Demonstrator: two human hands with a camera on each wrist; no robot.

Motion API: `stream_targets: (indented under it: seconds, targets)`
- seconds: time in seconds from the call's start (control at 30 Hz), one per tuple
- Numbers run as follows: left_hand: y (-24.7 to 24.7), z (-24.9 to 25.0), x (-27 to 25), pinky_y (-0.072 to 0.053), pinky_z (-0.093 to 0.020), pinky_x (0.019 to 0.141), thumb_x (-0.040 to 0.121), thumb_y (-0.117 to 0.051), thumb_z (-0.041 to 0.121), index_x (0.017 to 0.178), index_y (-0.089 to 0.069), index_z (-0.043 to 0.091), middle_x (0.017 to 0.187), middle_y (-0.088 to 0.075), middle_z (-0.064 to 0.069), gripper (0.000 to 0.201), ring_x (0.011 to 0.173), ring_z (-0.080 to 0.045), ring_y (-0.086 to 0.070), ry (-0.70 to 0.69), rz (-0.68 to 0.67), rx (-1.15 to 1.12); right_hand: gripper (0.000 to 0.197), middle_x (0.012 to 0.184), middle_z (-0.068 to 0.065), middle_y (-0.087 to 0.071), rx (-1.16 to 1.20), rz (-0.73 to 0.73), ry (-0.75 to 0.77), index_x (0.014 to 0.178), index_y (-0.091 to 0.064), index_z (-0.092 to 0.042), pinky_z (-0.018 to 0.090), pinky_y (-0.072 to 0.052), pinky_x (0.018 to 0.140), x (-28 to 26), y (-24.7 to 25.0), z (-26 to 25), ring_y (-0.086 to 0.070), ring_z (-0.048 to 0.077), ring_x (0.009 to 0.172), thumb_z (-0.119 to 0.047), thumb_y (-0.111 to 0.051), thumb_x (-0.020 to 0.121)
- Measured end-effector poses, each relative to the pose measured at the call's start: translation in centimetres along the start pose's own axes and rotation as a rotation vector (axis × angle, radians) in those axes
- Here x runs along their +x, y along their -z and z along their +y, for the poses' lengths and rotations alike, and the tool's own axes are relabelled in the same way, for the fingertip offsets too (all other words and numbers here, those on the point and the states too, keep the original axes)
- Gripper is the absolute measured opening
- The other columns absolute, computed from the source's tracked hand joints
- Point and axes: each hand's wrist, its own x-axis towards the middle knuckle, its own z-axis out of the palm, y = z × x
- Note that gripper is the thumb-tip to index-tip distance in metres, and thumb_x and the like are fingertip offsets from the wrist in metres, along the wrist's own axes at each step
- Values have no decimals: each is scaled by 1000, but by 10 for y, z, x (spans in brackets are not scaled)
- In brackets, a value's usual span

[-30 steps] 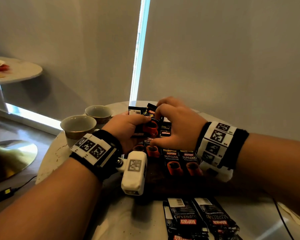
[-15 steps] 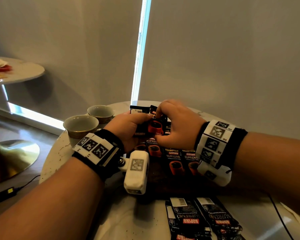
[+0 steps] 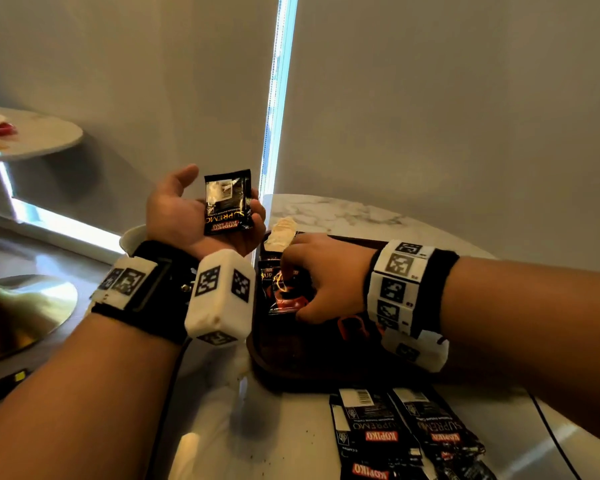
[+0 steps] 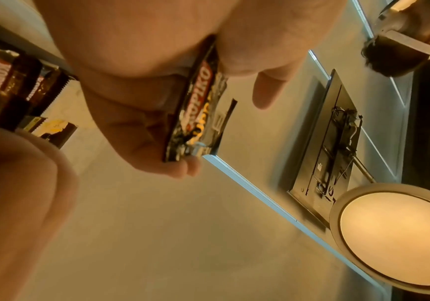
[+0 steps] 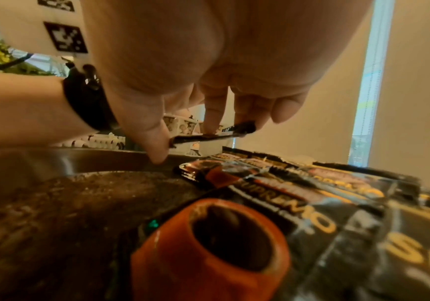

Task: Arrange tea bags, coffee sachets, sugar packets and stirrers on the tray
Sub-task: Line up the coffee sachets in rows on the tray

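Coffee sachet [image 3: 228,201] lies in the upturned left hand [image 3: 187,216], fingers loosely curled round its lower edge, lifted clear of the tray [image 3: 284,362], probably to free room. Right hand [image 3: 326,275] pinches another sachet [image 5: 214,134] between thumb and fingertips just above the sachets on the tray [image 5: 299,191], seemingly to straighten that row.

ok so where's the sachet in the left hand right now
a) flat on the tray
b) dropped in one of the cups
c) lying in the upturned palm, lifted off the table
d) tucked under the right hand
c: in the head view the left hand is turned palm up above the table with the coffee sachet in it, while the right hand works at the tray.
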Motion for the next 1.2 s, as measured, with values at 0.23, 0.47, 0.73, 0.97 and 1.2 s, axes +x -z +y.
stream_targets:
  seconds: [0.23,0.47,0.73,0.97,1.2]
  targets:
    - [0,-2,0,-52,-26,59,73,-50,46,108,-61,-3,88,-62,-11,61,69,-22,-60,25,-20,-11,65,123,-6,-47,-42,-42,5,131,-53,-25,35,-51,95,11,-10,-8,-46,15,114,-47,-78,75]
    - [-2,-4,0,-52,-26,59,73,-50,45,104,-64,-4,86,-62,-12,60,68,-22,-60,42,-1,11,64,124,-7,-47,-12,-44,-3,134,-54,-24,30,-51,91,15,-8,-11,-47,12,111,-47,-77,78]
    - [-4,-5,-1,-53,-26,58,70,-50,43,101,-65,-6,85,-63,-13,60,64,-24,-62,43,29,33,62,124,-6,-49,-16,-66,-13,134,-56,-23,32,-53,92,17,-8,-15,-49,13,112,-47,-75,80]
    - [-9,-10,-2,-54,-29,54,74,-43,28,101,-60,-5,76,-63,-15,46,59,-25,-63,17,89,70,64,123,-7,-49,52,-10,-54,127,-56,-27,34,-54,91,11,-2,-8,-51,13,110,-56,-77,74]
    - [-12,-20,3,-59,-32,55,97,-36,16,105,-50,-7,72,-65,-19,28,60,-27,-66,17,151,235,50,119,-7,-49,130,90,-114,120,-58,-29,28,-48,91,-4,11,12,-49,11,106,-43,-78,77]
